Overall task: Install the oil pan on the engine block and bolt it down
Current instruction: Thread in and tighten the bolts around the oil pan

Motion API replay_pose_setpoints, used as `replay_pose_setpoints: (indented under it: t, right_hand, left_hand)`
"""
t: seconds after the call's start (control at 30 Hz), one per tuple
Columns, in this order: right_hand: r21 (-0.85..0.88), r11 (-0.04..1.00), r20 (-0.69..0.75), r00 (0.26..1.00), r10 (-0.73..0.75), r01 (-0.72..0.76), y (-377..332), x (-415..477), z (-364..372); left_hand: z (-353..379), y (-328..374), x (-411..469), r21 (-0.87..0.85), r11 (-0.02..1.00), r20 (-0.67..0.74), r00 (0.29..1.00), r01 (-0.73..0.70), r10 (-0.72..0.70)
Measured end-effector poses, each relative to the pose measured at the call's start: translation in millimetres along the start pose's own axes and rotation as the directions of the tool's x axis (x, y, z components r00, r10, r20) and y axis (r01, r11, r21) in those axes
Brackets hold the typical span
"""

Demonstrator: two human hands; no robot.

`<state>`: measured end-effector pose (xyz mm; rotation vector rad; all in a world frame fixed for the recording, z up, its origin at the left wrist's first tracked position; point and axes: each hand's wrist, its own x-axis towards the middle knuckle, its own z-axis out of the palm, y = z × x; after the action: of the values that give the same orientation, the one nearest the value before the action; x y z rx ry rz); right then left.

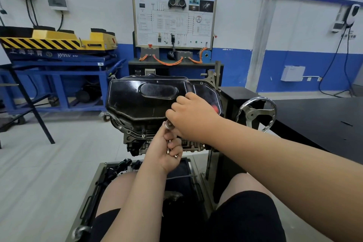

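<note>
The right grip point(193, 116) is closed, its fingers curled down and pinching one silver flanged bolt point(168, 124) at the fingertips. The left grip point(167, 149), just below it, is also closed. Its lower fingers are curled round a handful of small silver bolts point(173, 154), and its thumb and forefinger reach up to touch the same flanged bolt from beneath.

The glossy black pressed-metal oil pan point(141, 100) lies directly under and beyond the right grip, seated on the grey metal engine block point(137, 143). The pinched bolt is right at the pan's near flange edge. The block shows just behind and left of the left grip.

A chrome spoked handwheel point(255, 114) stands right of the right grip. Further right is a black tabletop point(314, 120).
</note>
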<state>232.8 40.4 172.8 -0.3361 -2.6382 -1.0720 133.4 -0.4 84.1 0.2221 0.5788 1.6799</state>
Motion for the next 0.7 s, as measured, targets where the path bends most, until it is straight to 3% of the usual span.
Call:
replay_pose_setpoints:
  t: [0.13, 0.3, 0.53, 0.7]
  right_hand:
    - [0.023, 0.997, 0.092, 0.993, 0.076, -0.079, -7.6, 1.6, 2.6]
    - [0.020, 0.999, 0.029, 0.999, 0.032, -0.032, -6.7, 2.8, -2.5]
    - [0.095, 0.994, 0.063, 0.997, 0.050, -0.056, -11.3, 0.1, -5.4]
    - [0.124, 0.966, 0.160, 0.965, 0.205, -0.226, -19.2, 2.9, -6.4]
  left_hand:
    - [-3.9, 4.8, -1.9, -0.017, 1.000, 0.022, 1.000, 0.022, -0.022]
    - [1.1, 5.5, 1.9, -0.035, 0.998, -0.019, 0.999, 0.045, -0.045]
    - [-0.4, 1.9, 2.0, 0.058, 0.998, -0.019, 1.000, 0.006, -0.005]
    - [-4.4, 2.3, 0.1, 0.096, 0.995, -0.047, 0.999, -0.023, 0.028]
